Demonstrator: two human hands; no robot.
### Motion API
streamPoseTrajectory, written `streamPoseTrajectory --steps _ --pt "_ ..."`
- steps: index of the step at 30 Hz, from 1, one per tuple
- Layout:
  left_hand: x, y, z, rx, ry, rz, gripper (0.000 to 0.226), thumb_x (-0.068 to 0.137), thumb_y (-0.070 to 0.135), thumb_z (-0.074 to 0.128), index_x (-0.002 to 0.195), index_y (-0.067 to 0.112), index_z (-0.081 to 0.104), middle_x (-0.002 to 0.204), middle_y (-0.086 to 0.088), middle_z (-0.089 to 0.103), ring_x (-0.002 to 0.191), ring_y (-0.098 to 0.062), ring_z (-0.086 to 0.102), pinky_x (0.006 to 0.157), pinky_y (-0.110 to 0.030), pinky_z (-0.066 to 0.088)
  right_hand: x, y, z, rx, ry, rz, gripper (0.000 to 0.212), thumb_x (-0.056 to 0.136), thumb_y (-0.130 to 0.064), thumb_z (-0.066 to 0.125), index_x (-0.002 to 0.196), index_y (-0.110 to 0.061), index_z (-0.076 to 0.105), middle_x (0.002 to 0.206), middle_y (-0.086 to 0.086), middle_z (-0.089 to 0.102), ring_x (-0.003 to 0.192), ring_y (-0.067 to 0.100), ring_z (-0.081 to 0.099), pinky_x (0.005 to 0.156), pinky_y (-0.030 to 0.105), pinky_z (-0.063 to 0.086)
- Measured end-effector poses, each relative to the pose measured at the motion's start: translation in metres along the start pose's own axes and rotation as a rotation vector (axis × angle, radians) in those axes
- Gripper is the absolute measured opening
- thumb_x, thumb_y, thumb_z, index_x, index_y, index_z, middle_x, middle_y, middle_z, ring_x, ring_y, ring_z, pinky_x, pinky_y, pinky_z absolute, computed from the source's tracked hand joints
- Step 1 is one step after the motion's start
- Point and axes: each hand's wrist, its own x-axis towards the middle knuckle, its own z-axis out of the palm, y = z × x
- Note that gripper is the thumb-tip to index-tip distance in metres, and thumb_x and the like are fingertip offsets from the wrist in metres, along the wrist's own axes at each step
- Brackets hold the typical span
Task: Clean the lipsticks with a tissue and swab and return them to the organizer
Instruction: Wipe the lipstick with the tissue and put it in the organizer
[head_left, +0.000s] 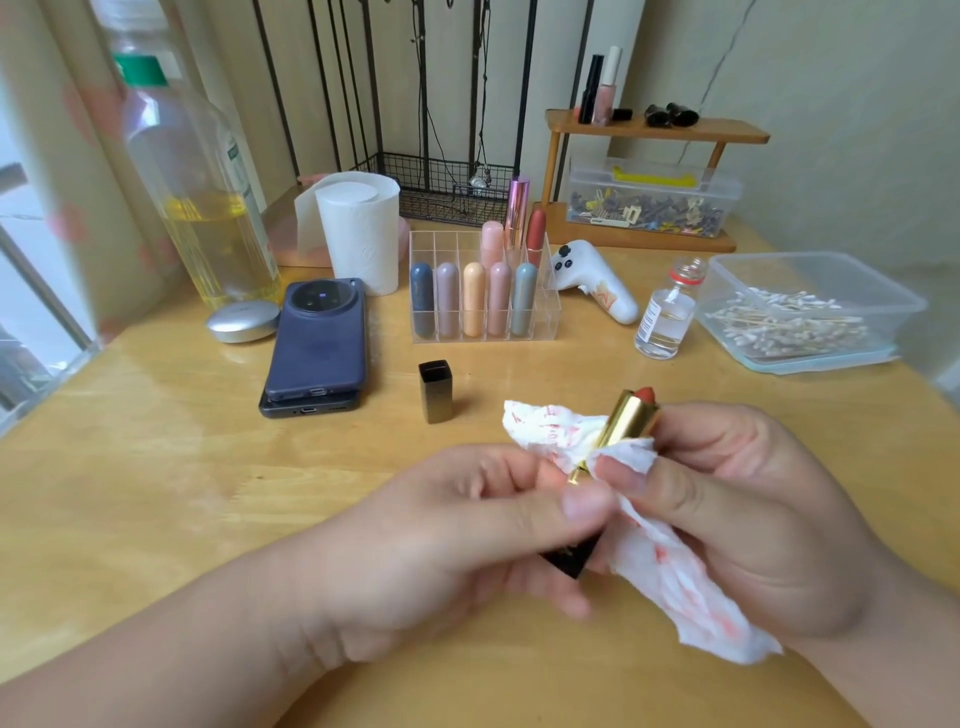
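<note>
1. One lipstick (626, 421) is in work: you hold it over the table (182, 467), its gold barrel slanting up past your fingertips, the red bullet exposed above them.
2. Your left hand (457, 540) has thumb and fingers pressed together around the black base, below the gold.
3. Your right hand (727, 499) pinches the tissue (550, 431) against the barrel; its fingers curl close, not spread.
4. Turn the base with your left fingers while the right ones hold the tissue still, and shift to a white patch, since the part under your thumb looks red-stained.
5. Beyond your fingertips stands the cap (435, 391), then the organizer (483, 291); further right, the tub of swabs (800, 317).
</note>
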Motion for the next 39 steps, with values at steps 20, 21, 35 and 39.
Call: streamPoseTrajectory --steps 20,21,35,39 --pt "-0.004 0.004 -0.005 -0.284 -0.246 -0.12 0.046 0.101 0.031 0.053 0.122 -0.01 0.055 0.093 -0.024 0.066 0.079 -0.029 0.06 0.08 -0.041 0.056 0.0 -0.009 -0.007 0.092 -0.064 0.037 0.037 0.073 -0.023 0.086 0.081 0.006 0.066 0.072 0.026 0.062 0.061 0.035 0.059 0.052 0.053 0.049" --pt "-0.004 0.003 -0.005 -0.298 -0.266 -0.114 0.043 0.1 0.027 0.054 0.121 -0.012 0.054 0.093 -0.023 0.066 0.079 -0.028 0.063 0.08 -0.042 0.056 -0.001 -0.008 -0.009 0.081 -0.078 0.042 0.041 0.072 -0.026 0.088 0.082 0.007 0.065 0.075 0.032 0.058 0.062 0.041 0.055 0.049 0.064 0.041" --pt "-0.011 -0.006 0.01 0.482 0.44 0.166 0.041 0.076 0.052 0.073 0.087 0.014 0.064 0.081 -0.015 0.07 0.076 -0.039 0.066 0.081 -0.059 0.055 0.002 -0.011 -0.005 -0.014 0.042 -0.068 0.03 0.089 -0.009 0.065 0.061 -0.003 0.058 0.038 0.005 0.047 0.029 0.014 0.038 0.038 0.026 0.028" --pt "-0.007 0.002 0.008 -0.179 -0.024 -0.059 0.046 0.099 0.035 0.058 0.112 -0.008 0.065 0.104 -0.028 0.066 0.088 -0.034 0.063 0.082 -0.048 0.055 0.001 -0.013 -0.007 0.067 -0.064 0.012 0.028 0.086 -0.021 0.07 0.063 -0.01 0.059 0.041 -0.001 0.048 0.027 0.011 0.034 0.035 0.019 0.026"
